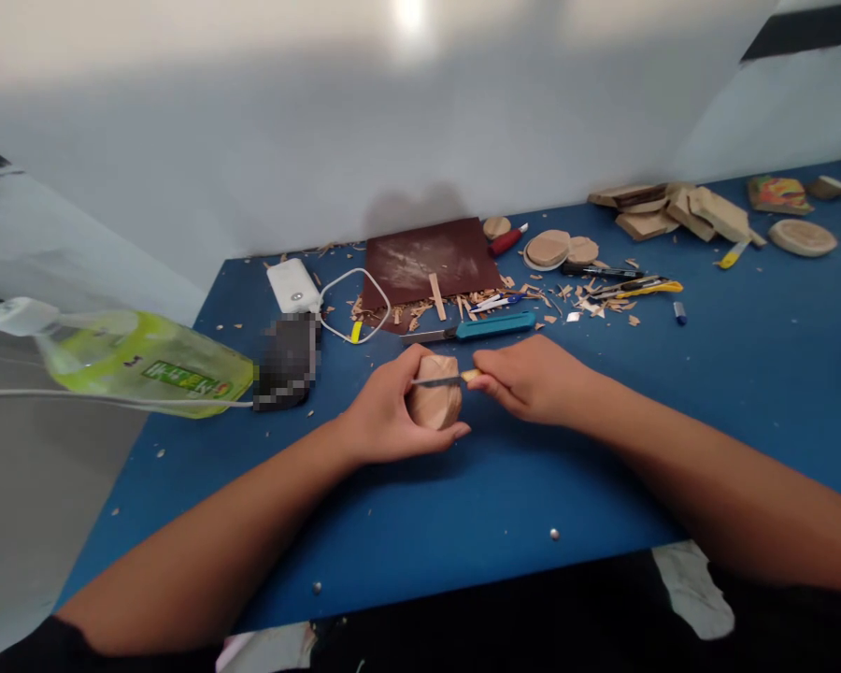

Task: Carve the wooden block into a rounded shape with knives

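My left hand [392,407] grips a small block of pale wood [435,402] with cut facets, its thumb and fingers around the sides. In my right hand [529,379] is a carving knife [471,375], its yellowish handle mostly hidden in the closed fingers. The thin blade lies across the upper part of the block and points left, toward my left hand's fingers. Both hands are above the blue table [420,523]. Just beyond them lies a teal utility knife [494,325] with its blade out.
Behind are brown sandpaper [431,262], wood shavings [406,318], a red-handled tool [507,240], a yellow cutter [651,288] and wood pieces [715,215]. On the left are a green-labelled bottle [161,365], a white power bank [292,285] with a cable, and a blurred dark object [287,360].
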`<state>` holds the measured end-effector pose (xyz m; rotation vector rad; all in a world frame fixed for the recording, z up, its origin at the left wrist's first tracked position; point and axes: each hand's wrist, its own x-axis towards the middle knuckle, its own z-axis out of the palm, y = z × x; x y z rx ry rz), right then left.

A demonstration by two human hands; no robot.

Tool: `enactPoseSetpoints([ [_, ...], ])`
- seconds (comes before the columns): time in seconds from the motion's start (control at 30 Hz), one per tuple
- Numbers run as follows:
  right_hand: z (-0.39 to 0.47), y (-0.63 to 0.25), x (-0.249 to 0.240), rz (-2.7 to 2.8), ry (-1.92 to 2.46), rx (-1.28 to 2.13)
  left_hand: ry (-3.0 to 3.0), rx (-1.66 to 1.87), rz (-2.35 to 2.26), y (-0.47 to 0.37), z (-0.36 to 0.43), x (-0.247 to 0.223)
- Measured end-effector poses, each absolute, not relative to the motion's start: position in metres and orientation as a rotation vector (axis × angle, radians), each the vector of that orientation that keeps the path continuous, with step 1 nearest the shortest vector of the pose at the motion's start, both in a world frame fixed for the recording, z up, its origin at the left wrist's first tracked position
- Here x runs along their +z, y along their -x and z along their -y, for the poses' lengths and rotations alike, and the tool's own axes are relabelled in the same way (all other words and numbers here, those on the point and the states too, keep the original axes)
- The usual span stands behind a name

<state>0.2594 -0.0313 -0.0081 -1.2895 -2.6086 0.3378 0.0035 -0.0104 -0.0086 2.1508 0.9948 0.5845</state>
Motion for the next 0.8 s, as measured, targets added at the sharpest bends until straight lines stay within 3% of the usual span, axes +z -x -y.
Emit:
enactPoseSetpoints([
  [0.3,0.006,-0.278,-0.004,2.449,1.837,0.059,-1.889,0.605,-0.843,0.003,0.011,-0.007],
  [0.57,0.038,-0.254,-0.007,2.497,1.263,0.31,-1.884,0.622,-0.786,-0.003,0.01,-0.012],
  [0.8,0.027,-0.257,-0.01,2.598,1.398,0.292,-1.796,0.541,-0.676,-0.002,0.016,-0.01],
])
